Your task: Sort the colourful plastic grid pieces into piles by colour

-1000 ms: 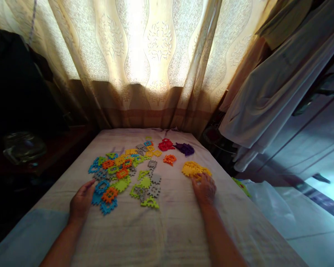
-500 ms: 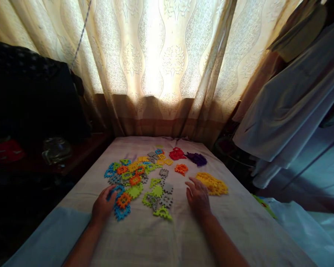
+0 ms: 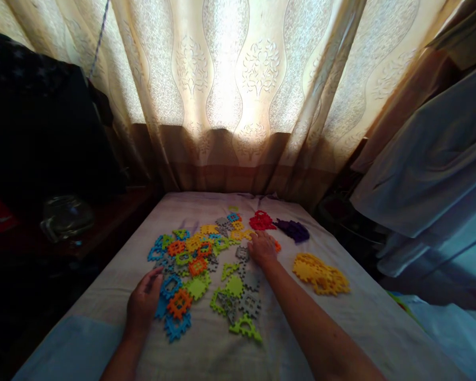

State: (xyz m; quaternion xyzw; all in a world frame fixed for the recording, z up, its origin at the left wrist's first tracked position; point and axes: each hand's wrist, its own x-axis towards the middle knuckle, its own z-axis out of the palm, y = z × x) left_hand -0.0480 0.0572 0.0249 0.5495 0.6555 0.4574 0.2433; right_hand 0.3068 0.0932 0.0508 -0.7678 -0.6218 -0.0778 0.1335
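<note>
My right hand (image 3: pixel 263 248) reaches over the middle of the bed, its fingers stretched out with the tips at a yellow interlocking piece (image 3: pixel 247 235). Whether the fingertips touch it, I cannot tell. A grey piece (image 3: pixel 241 253) lies beside that hand, and an orange piece (image 3: pixel 277 246) is partly hidden behind it. My left hand (image 3: pixel 143 299) rests at the left of the mixed pieces, fingers loosely bent and apart from the thumb. Close to it are a blue piece (image 3: pixel 171 286) and an orange square piece (image 3: pixel 179 304). Lime-green pieces (image 3: pixel 234 286) lie between the hands.
A yellow pile (image 3: pixel 321 274) lies at right, with red pieces (image 3: pixel 262 220) and dark purple pieces (image 3: pixel 293 230) farther back. All rest on a pale bedsheet (image 3: pixel 301 328). A curtain (image 3: pixel 226 79) hangs beyond, clothes (image 3: pixel 432 143) hang at right, and a dark shelf stands left.
My right hand has moved forward and left, from beside the yellow pile to the yellow pieces near the middle. My left hand has shifted slightly back from the blue piece. The view has tilted.
</note>
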